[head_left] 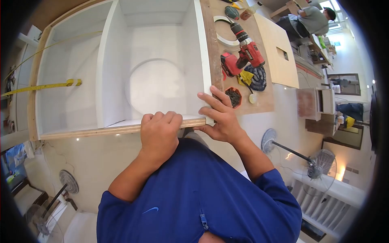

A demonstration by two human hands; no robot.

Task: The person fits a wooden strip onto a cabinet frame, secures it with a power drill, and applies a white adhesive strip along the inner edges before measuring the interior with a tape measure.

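Note:
A white cabinet box (106,60) with plywood edges lies open side up, divided by an upright panel. My left hand (160,135) has its fingers curled over the near plywood edge. At the box's near right corner is my right hand (221,116), fingers spread over the white right-hand edge and thumb below the corner. A large pale circle shows on the bottom of the right compartment. A yellow tape measure strip (44,86) lies across the left side of the box.
Right of the box, a wooden board (263,106) holds a red drill (251,53), an orange tray of screws (233,97) and a white ring (227,40). Another person (316,20) is at the upper right. Stand fans (320,164) stand at both lower sides.

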